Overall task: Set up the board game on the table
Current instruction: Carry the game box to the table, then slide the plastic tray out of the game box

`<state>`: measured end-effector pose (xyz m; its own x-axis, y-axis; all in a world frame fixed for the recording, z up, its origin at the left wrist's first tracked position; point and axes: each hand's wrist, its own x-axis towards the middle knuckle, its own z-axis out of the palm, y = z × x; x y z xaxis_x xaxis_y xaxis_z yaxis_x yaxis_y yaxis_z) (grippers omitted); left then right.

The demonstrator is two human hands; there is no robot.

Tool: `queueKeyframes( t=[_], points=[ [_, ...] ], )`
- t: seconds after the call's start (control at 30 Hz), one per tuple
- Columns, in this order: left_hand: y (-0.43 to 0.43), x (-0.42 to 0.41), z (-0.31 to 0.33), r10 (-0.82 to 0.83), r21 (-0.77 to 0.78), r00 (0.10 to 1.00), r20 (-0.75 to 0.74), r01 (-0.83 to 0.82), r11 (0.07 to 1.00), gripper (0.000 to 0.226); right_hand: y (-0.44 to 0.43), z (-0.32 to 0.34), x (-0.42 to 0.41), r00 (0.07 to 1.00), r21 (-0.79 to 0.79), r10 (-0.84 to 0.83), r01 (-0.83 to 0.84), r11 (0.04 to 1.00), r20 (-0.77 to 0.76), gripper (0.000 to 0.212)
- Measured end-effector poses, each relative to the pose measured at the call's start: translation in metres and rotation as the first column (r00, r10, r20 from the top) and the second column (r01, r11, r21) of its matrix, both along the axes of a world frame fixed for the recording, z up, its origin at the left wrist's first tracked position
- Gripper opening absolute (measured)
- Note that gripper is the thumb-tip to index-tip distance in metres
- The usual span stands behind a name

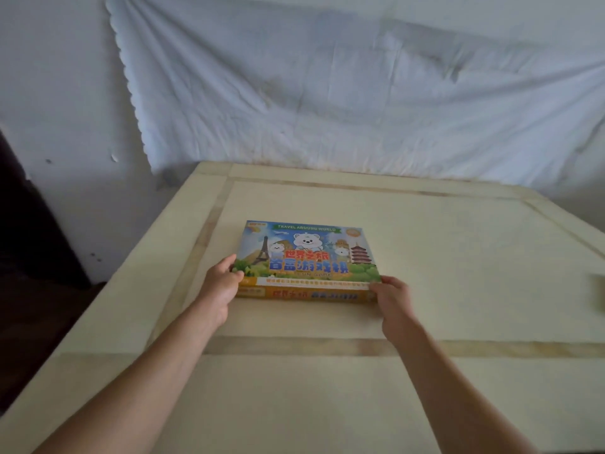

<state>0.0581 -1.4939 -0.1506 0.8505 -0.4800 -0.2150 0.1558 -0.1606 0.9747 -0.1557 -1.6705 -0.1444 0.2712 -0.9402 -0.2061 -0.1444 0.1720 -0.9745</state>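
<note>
Fingers [234, 274] of our left hand [220, 290] curl round the near left corner of the box [307, 253]. Our thumb sits on top and the other fingers press on the side. Our right hand [394, 303] does the same at the near right corner. So both hands are grasping the box, one at each end of its front side.

We see the box flat and closed on the counter [458, 257]. It is a bit left of the middle, well away from the far edge. We cannot tell if it rests fully on the counter or is lifted a tiny bit. Its top shows white cartoon bears, a tall tower, a red pagoda, green bushes and big blue and red letters. We can read "TRAVEL" and "WORLD" on a green band at the far edge. Its front side is orange with a white strip.

We see that the counter is pale cream, with darker stripes that make a frame on it. Our bare arms reach out over its near part. A crumpled white sheet [327, 93] hangs on the wall [65, 93] behind it. At the right edge of our view a small pale thing [600, 291] lies on the counter, cut off, and we cannot tell what it is. Something dark [26, 240] stands on the left, beside the counter.
</note>
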Motion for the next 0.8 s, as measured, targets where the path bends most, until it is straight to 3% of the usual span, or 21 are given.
queueKeyframes(
  t=[0.17,0.27,0.37,0.53,0.67,0.73,0.8],
  points=[
    [0.013,-0.015,0.008,-0.030,0.032,0.999,0.034,0.029,0.999,0.055,0.004,0.008,-0.019,0.994,-0.001,0.072,-0.073,0.997,-0.083,0.028],
    [0.017,-0.021,0.004,-0.083,0.071,0.987,0.135,0.074,0.995,0.050,-0.010,0.012,-0.020,0.984,0.006,0.079,-0.080,0.997,-0.161,0.022],
    [0.015,-0.019,0.001,-0.119,0.110,0.968,0.221,0.097,0.989,0.045,-0.024,0.019,-0.016,0.964,0.036,0.099,-0.093,0.995,-0.248,0.032],
    [0.016,-0.012,-0.002,-0.163,0.162,0.954,0.252,0.124,0.979,0.044,-0.044,0.025,-0.009,0.922,0.182,0.213,-0.161,0.970,-0.323,0.019],
    [0.014,-0.012,0.000,-0.163,0.209,0.956,0.244,0.112,0.971,0.043,-0.051,0.027,-0.006,0.895,0.194,0.246,-0.184,0.964,-0.373,0.017],
    [0.009,-0.010,0.006,-0.151,0.255,0.930,0.336,0.065,0.965,0.041,-0.055,0.028,-0.002,0.897,0.194,0.261,-0.202,0.960,-0.358,0.013],
    [0.001,-0.006,0.012,-0.198,0.335,0.835,0.513,0.018,0.942,0.037,-0.059,0.026,0.004,0.921,0.145,0.225,-0.187,0.972,-0.319,0.016]
  ],
)
